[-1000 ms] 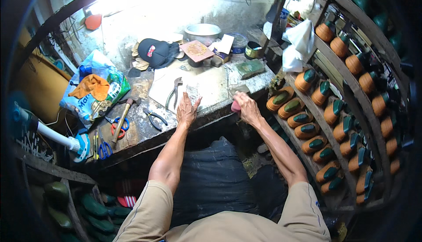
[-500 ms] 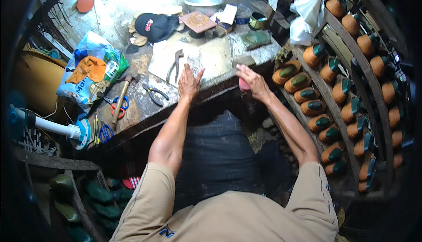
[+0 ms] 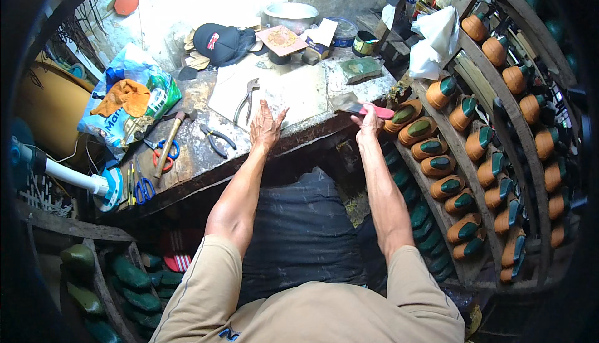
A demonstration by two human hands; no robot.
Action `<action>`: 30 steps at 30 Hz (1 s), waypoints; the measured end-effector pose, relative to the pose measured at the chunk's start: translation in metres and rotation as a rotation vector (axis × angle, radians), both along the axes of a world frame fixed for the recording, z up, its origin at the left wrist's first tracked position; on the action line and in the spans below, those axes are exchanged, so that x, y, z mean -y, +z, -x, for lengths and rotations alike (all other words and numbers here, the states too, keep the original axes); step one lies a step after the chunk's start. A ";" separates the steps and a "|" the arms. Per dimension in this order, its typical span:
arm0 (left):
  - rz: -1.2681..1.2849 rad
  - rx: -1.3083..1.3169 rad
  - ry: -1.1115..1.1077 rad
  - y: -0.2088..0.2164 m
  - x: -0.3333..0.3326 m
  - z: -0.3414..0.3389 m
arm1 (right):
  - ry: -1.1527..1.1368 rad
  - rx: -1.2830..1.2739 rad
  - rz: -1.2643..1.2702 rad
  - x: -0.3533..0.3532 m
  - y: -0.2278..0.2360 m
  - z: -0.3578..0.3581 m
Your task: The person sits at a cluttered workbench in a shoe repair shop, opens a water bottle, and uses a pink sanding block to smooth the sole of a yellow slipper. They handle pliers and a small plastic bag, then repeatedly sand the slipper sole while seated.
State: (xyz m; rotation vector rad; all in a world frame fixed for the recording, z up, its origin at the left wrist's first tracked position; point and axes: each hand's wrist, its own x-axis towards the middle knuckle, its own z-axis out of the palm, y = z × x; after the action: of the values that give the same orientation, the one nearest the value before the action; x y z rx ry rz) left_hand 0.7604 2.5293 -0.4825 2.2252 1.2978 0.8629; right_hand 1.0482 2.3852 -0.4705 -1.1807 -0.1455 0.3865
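While the left hand (image 3: 266, 126) lies flat and open on the pale sheet (image 3: 274, 90), pinning it to the worktop (image 3: 187, 156), the right hand (image 3: 368, 121) at three o'clock grips a pink tool (image 3: 379, 111) by the edge; pliers (image 3: 247, 100) wait at eleven.

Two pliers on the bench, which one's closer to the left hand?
The light metal pliers lying on the pale sheet, just beyond the left hand. The dark-handled pliers lie farther left on bare bench, towards the hammer.
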 end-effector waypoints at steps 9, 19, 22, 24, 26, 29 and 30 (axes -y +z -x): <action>0.099 -0.067 -0.026 0.003 0.000 -0.001 | 0.016 1.366 0.291 0.002 0.044 0.001; 0.079 -0.003 0.006 0.002 -0.005 -0.001 | 0.637 1.881 0.681 0.039 0.061 0.013; 0.033 0.132 -0.019 0.002 -0.008 -0.004 | 0.495 1.801 1.019 0.043 0.061 0.013; 0.021 0.138 -0.060 0.007 -0.008 -0.010 | 0.619 2.049 0.718 0.046 0.063 0.014; 0.106 0.017 -0.161 0.019 -0.003 -0.021 | 0.491 1.953 0.660 0.045 0.069 0.013; 0.082 0.116 -0.215 0.051 0.011 -0.051 | 0.204 1.726 0.614 0.030 0.086 0.010; 0.261 0.124 -0.273 0.065 0.013 -0.064 | 0.107 1.584 0.561 0.025 0.093 0.009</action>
State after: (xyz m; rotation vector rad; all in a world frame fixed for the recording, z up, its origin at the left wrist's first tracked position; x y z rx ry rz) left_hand 0.8247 2.5164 -0.4177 2.0453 0.9609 0.6753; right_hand 1.0387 2.3603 -0.3778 -1.7988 -1.5455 -0.5503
